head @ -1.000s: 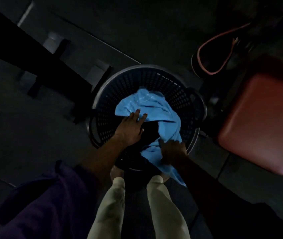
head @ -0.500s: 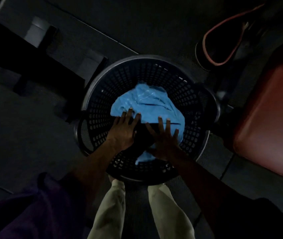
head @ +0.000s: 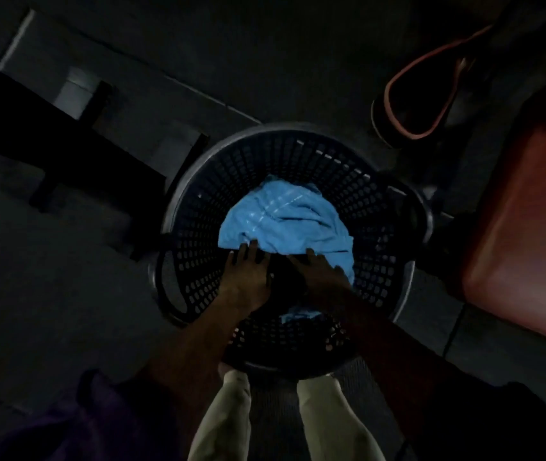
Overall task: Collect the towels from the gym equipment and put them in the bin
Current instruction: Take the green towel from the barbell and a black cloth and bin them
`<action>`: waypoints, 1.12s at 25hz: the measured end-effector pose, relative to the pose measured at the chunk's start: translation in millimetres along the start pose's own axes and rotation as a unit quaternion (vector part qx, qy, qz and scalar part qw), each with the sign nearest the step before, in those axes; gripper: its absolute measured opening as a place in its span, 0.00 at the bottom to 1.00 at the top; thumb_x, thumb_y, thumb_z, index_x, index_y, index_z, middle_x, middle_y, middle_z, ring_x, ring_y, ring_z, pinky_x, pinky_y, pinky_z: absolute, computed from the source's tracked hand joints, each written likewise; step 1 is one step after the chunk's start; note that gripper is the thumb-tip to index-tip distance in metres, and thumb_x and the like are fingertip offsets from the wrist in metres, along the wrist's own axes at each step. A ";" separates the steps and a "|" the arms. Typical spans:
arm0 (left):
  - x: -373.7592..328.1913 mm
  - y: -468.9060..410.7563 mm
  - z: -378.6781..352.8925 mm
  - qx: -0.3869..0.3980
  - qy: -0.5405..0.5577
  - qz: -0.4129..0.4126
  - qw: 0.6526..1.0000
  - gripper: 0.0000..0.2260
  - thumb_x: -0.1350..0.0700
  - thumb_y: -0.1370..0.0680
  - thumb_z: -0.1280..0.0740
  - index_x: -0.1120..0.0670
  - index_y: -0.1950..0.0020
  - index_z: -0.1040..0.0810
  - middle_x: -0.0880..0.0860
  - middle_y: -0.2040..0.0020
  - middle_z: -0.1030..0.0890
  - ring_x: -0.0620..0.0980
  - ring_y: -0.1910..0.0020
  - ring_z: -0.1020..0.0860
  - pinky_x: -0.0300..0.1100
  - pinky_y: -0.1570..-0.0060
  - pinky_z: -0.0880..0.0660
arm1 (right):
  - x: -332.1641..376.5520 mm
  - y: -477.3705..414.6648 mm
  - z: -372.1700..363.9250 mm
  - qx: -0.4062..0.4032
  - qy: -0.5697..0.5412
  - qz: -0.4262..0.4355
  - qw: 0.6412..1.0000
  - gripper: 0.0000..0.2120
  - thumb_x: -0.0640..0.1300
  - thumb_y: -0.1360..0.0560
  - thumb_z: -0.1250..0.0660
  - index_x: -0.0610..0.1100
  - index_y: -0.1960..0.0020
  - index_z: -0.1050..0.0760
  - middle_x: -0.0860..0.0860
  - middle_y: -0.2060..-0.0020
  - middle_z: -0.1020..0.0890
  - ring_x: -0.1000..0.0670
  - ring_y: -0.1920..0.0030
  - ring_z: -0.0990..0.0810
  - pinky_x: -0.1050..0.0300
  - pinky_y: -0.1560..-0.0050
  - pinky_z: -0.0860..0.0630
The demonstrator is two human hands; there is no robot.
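A crumpled light blue towel lies inside a round dark perforated bin on the floor in front of me. Both my arms reach down into the bin. My left hand lies flat with straight fingers, its fingertips on the towel's near edge. My right hand also lies flat with fingers extended, pressing on the towel's near right part. A dark patch sits between the hands; I cannot tell what it is. A small bit of blue cloth shows below the hands.
A red padded seat stands to the right of the bin. A dark bag with an orange strap lies at the upper right. A black bench frame runs across the left. My legs in light trousers stand at the bin's near edge.
The towel's hanging end has gone from over the rim down into the bin. My right hand let go of it and both hands now lie flat on the cloth, pushed deeper.
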State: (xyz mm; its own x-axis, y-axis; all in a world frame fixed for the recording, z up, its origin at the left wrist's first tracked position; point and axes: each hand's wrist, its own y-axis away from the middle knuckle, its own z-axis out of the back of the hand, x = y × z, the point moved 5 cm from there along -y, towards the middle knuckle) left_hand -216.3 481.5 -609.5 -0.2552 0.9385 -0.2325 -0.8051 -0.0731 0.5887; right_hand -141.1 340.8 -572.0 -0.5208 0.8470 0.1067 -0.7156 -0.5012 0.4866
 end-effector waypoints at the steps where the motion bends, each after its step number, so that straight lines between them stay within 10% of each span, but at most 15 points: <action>1: -2.9 9.8 20.3 -0.006 0.008 0.007 1.000 0.25 0.47 0.19 0.43 0.54 0.23 0.36 0.62 0.21 0.43 0.61 0.23 0.42 0.56 0.27 0.41 | -2.0 12.0 6.5 0.071 -0.084 -0.015 0.994 0.28 0.59 0.21 0.38 0.50 0.24 0.34 0.46 0.36 0.19 0.49 0.42 0.16 0.52 0.54 0.16; 4: -26.2 45.8 91.4 0.005 0.224 0.034 0.974 0.19 0.50 0.18 0.41 0.58 0.30 0.27 0.61 0.28 0.30 0.59 0.30 0.30 0.50 0.32 0.32 | -8.5 48.1 56.0 0.088 -0.253 -0.054 0.962 0.37 0.55 0.23 0.30 0.47 0.20 0.42 0.40 0.22 0.39 0.42 0.24 0.37 0.46 0.28 0.34; 9: -86.9 109.9 200.9 0.005 0.577 0.135 0.805 0.12 0.47 0.19 0.38 0.53 0.50 0.18 0.50 0.52 0.17 0.48 0.52 0.21 0.41 0.55 0.26 | -26.8 144.8 178.0 -0.118 -0.568 -0.207 0.788 0.22 0.50 0.22 0.29 0.42 0.31 0.24 0.49 0.38 0.19 0.49 0.36 0.21 0.67 0.38 0.27; 18: -312.4 222.5 311.7 0.144 0.546 -0.040 0.824 0.19 0.43 0.18 0.43 0.55 0.40 0.23 0.55 0.44 0.20 0.53 0.45 0.22 0.47 0.45 0.28 | -117.8 384.4 290.7 -0.303 -0.774 -0.327 0.450 0.20 0.63 0.22 0.37 0.53 0.36 0.26 0.49 0.37 0.21 0.47 0.40 0.21 0.42 0.39 0.24; 28: -631.2 306.1 279.6 0.280 0.466 -0.197 0.816 0.25 0.36 0.21 0.44 0.54 0.40 0.23 0.57 0.41 0.20 0.54 0.45 0.21 0.48 0.48 0.27 | -299.8 638.2 267.5 -0.480 -0.761 -0.318 0.299 0.36 0.70 0.23 0.44 0.47 0.24 0.33 0.42 0.30 0.26 0.41 0.36 0.23 0.38 0.33 0.29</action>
State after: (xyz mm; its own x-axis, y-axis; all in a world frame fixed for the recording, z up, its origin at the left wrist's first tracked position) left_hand -151.9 -38.8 -66.0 -0.5413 0.1685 -0.8238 -0.6190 0.5832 0.5260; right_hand -317.0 -185.7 -61.5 0.1549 -0.4411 0.8840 -0.6284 0.6465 0.4327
